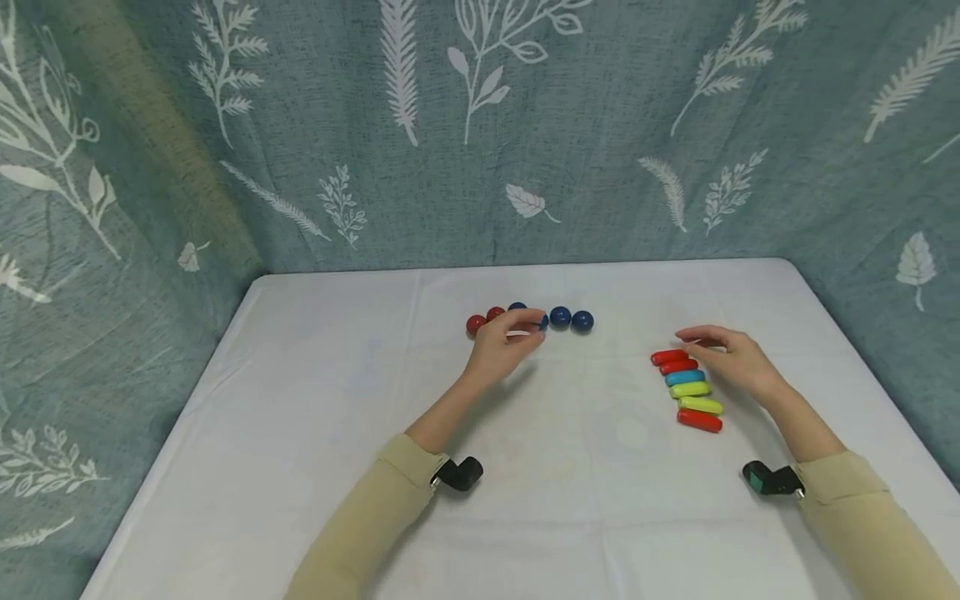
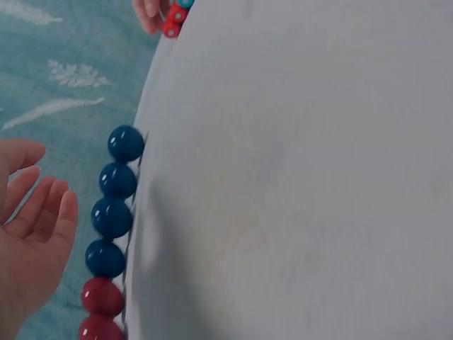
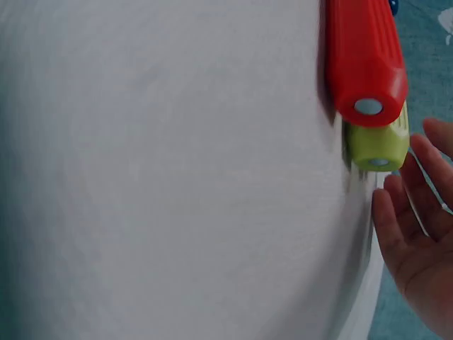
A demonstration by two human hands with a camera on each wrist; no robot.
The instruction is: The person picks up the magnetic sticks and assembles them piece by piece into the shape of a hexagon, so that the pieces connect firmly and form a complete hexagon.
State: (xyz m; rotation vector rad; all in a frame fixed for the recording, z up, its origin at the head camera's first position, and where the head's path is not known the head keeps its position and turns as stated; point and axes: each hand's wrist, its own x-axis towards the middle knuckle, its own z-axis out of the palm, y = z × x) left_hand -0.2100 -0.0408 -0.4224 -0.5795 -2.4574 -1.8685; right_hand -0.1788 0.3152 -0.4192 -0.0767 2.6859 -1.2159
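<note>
A row of glossy balls lies toward the back of the table, with red balls (image 1: 476,325) at its left and several blue balls (image 1: 560,317) to the right. My left hand (image 1: 504,343) hovers over the row, its fingers loosely bent and nothing between them; it covers part of the row in the head view. To the right, short plastic sticks lie side by side: red (image 1: 700,420), yellow-green (image 1: 690,389) and blue (image 1: 685,377). Beside the far end of that row is my right hand (image 1: 731,362), fingers relaxed and holding nothing. Whether a fingertip touches the far red stick (image 1: 667,357), I cannot tell.
A white cloth (image 1: 337,375) covers the table. Green-blue fabric with white leaf prints (image 1: 450,208) hangs behind it and at both sides. Each wrist carries a small black camera (image 1: 461,474).
</note>
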